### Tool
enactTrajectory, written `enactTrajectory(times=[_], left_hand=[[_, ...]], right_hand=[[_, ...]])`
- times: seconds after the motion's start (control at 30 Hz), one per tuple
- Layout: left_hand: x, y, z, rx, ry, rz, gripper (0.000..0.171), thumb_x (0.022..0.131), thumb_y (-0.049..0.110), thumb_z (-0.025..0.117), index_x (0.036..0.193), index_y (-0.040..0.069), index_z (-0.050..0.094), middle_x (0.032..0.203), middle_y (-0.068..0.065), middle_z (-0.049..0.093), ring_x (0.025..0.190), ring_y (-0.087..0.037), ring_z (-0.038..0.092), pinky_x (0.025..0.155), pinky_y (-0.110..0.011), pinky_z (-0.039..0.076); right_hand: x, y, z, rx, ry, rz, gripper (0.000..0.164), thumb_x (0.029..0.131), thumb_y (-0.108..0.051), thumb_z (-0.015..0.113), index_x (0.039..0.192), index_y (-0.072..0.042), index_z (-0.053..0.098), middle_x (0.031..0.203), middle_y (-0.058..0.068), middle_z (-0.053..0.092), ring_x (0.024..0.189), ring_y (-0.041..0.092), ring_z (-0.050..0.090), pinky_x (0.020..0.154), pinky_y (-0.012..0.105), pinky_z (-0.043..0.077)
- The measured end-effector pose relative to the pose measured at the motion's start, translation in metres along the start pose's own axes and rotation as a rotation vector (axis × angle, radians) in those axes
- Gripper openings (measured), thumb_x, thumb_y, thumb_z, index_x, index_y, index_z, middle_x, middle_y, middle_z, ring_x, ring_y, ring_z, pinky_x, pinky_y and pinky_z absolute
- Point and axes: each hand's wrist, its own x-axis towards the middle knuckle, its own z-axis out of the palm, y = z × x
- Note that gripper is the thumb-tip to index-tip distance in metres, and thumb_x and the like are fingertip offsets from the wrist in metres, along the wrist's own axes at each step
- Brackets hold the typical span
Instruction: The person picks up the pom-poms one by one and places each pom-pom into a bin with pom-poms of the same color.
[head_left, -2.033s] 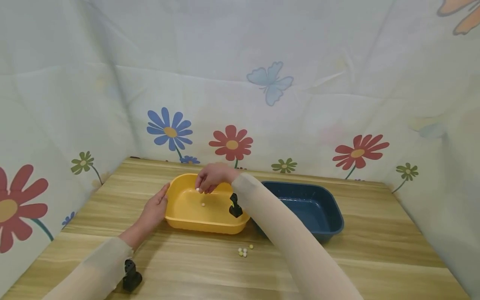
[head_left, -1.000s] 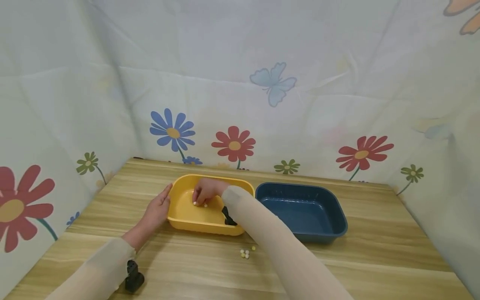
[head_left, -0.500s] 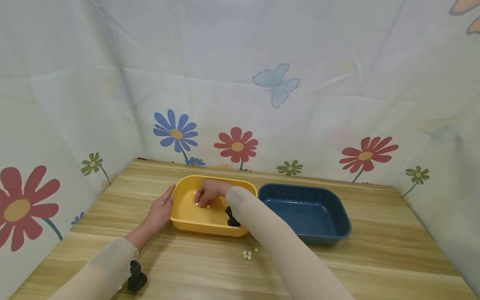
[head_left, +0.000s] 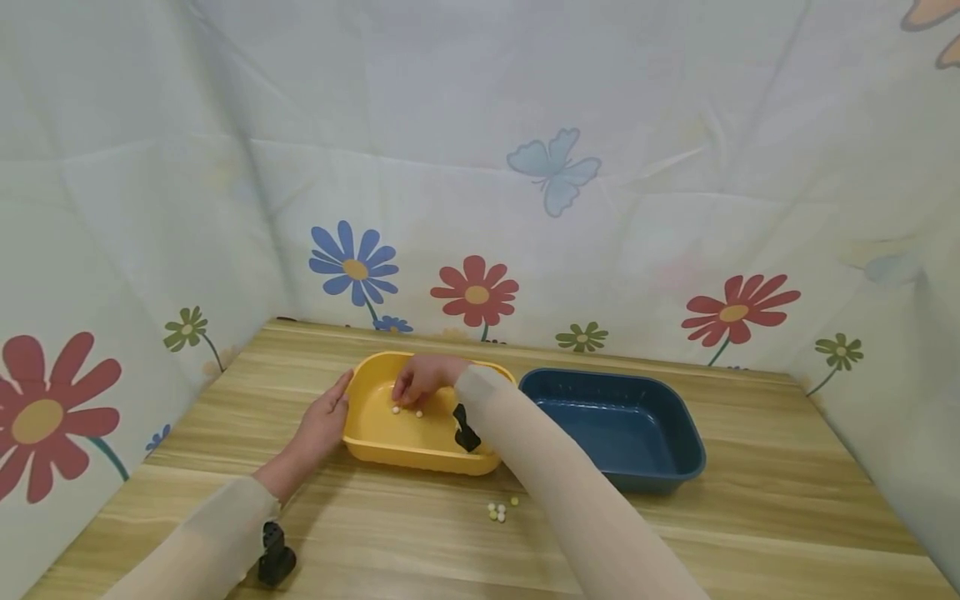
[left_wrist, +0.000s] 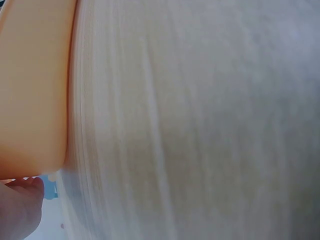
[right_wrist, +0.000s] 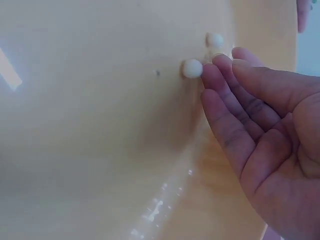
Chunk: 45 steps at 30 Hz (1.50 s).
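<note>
Inside the yellow tub [head_left: 420, 458], my right hand [head_left: 423, 379] hovers low over the bottom, its fingers loosely bent and holding nothing. Two small white balls lie on the tub's floor: one white ball [head_left: 396, 410] by the fingertips and another white ball [head_left: 419, 414] to its right. In the right wrist view, a white ball [right_wrist: 192, 68] sits just beside the fingertips, clear of a pinch. My left hand [head_left: 321, 423] rests against the tub's left side with its fingers extended; the left wrist view shows only part of that hand [left_wrist: 22, 207] at the corner.
To the right stands a dark blue tub [head_left: 622, 479]. Several small white and yellowish balls [head_left: 498, 511] lie on the wooden table [head_left: 390, 533] in front of the tubs. A flower-printed cloth [head_left: 645, 233] hangs behind the table.
My right hand has lowered a pinched white ball into the yellow tub and let go of it beside the first one. My left hand has stayed at the tub's side.
</note>
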Motion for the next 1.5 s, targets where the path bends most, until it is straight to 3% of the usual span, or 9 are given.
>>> enactTrajectory(times=[0.23, 0.47, 0.7, 0.93, 1.13, 1.5], left_hand=[[0.000, 0.000, 0.000, 0.006, -0.009, -0.010, 0.055, 0.111, 0.011, 0.025, 0.162, 0.000, 0.012, 0.170, -0.023, 0.011, 0.159, -0.044, 0.012, 0.133, -0.055, 0.013], [0.002, 0.000, -0.001, 0.022, -0.004, -0.004, 0.054, 0.111, 0.010, 0.026, 0.162, -0.001, 0.013, 0.169, -0.025, 0.012, 0.158, -0.045, 0.013, 0.132, -0.056, 0.014], [0.002, -0.001, 0.001, 0.013, -0.012, -0.007, 0.054, 0.111, 0.010, 0.025, 0.162, -0.001, 0.012, 0.170, -0.023, 0.010, 0.159, -0.043, 0.012, 0.133, -0.054, 0.013], [0.001, 0.001, 0.000, 0.024, -0.003, -0.014, 0.054, 0.110, 0.011, 0.024, 0.162, 0.000, 0.013, 0.170, -0.022, 0.011, 0.159, -0.043, 0.013, 0.133, -0.054, 0.013], [0.001, 0.001, 0.000, 0.016, -0.010, -0.013, 0.055, 0.110, 0.010, 0.023, 0.162, -0.001, 0.011, 0.170, -0.021, 0.009, 0.159, -0.042, 0.011, 0.133, -0.053, 0.012], [0.003, -0.002, 0.000, 0.012, -0.016, -0.013, 0.054, 0.111, 0.009, 0.024, 0.162, -0.001, 0.011, 0.171, -0.020, 0.008, 0.159, -0.042, 0.010, 0.133, -0.053, 0.012]], right_hand=[[-0.021, -0.014, -0.006, -0.121, 0.120, -0.055, 0.025, 0.101, -0.002, 0.059, 0.123, 0.006, 0.067, 0.101, 0.007, 0.065, 0.085, 0.012, 0.060, 0.092, 0.025, 0.061], [-0.042, -0.027, -0.013, -0.146, 0.208, -0.107, 0.015, 0.100, -0.012, 0.065, 0.111, -0.003, 0.071, 0.102, 0.006, 0.070, 0.088, 0.013, 0.064, 0.086, 0.022, 0.062], [-0.070, -0.033, -0.014, -0.159, 0.220, -0.110, 0.013, 0.099, -0.012, 0.067, 0.109, -0.005, 0.071, 0.100, 0.005, 0.070, 0.089, 0.014, 0.064, 0.085, 0.022, 0.062], [-0.102, -0.027, -0.015, -0.108, 0.233, -0.117, 0.017, 0.097, -0.013, 0.070, 0.111, -0.004, 0.070, 0.098, 0.005, 0.070, 0.089, 0.014, 0.063, 0.084, 0.021, 0.063], [-0.137, -0.023, -0.013, -0.066, 0.260, -0.149, 0.021, 0.097, -0.013, 0.070, 0.114, -0.001, 0.070, 0.102, 0.011, 0.071, 0.092, 0.017, 0.065, 0.090, 0.029, 0.064], [-0.191, -0.005, 0.003, -0.046, 0.331, -0.263, 0.019, 0.097, -0.013, 0.069, 0.111, 0.001, 0.069, 0.097, 0.012, 0.071, 0.084, 0.012, 0.061, 0.083, 0.030, 0.061]])
